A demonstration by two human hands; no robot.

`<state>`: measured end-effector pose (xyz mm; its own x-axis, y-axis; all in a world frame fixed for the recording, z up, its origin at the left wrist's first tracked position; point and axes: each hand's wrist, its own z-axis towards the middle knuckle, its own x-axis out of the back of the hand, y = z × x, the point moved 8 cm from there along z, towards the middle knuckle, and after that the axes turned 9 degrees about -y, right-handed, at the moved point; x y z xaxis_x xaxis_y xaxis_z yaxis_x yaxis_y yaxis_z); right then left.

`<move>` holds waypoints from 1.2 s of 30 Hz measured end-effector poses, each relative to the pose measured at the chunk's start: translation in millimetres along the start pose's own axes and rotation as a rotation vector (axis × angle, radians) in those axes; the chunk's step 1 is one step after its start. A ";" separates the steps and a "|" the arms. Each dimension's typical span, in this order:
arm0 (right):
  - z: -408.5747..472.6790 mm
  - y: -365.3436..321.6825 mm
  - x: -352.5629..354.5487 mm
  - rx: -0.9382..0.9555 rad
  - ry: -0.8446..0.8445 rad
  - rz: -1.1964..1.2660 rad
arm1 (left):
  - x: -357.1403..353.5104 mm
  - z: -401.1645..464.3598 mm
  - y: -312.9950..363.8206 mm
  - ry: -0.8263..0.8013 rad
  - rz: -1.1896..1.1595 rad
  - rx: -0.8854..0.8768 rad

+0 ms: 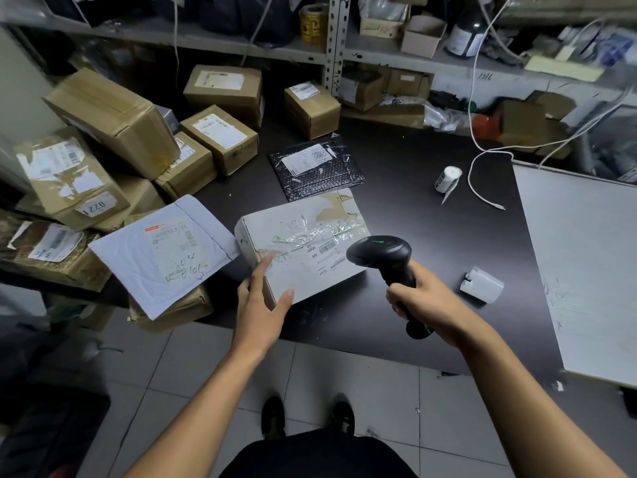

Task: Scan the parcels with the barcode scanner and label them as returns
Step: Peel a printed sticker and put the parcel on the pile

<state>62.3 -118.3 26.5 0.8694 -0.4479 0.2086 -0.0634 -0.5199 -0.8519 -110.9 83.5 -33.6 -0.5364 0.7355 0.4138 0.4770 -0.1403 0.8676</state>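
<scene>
The white cardboard parcel [303, 243] sits at the near edge of the dark, matte table [431, 208], a boxy shape with scuffed faces, torn brown tape and crinkled clear film across its top, and a printed barcode label at its right end. The left hand [262, 305] rests against the parcel's near left corner, fingers straight and spread, thumb along the front face, gripping nothing. The right hand [422, 298] is wrapped tight round the handle of the black plastic barcode scanner [386, 262], whose rounded head hangs just over the parcel's right end with a green light glowing on top. Left of the parcel lies a flat, soft white padded mailer [162, 250] with handwriting on its label; behind the parcel, a glossy black bubble mailer [315, 167]. Further left of the parcel, brown taped cartons [113, 122] pile up. Well right of it stand a small roll of labels [448, 179], a looping white cable [482, 188] and a white plastic block [482, 285].
</scene>
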 end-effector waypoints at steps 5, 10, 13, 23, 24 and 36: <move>5.2 28.1 20.5 -0.036 0.282 -0.017 | -7.7 -2.8 0.0 -0.009 -0.033 0.034; 14.2 82.7 30.9 -0.200 0.456 0.001 | -29.1 -1.7 -5.5 -0.051 -0.072 0.142; 20.2 113.1 35.3 -0.298 0.489 0.032 | -44.1 -0.5 -3.8 -0.078 -0.084 0.160; 25.0 136.1 37.0 -0.313 0.522 0.025 | -72.2 4.5 -11.0 -0.163 -0.003 0.220; 25.2 136.3 37.2 -0.311 0.524 0.023 | -72.3 4.9 -11.3 -0.170 0.009 0.225; 0.7 119.7 43.1 -0.258 0.634 -0.076 | -54.2 10.7 17.9 -0.121 0.501 0.026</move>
<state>92.6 -199.3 -66.9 0.4268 -0.7014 0.5709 -0.1961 -0.6880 -0.6987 -65.9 48.2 -43.5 -0.1536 0.6537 0.7410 0.6726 -0.4802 0.5631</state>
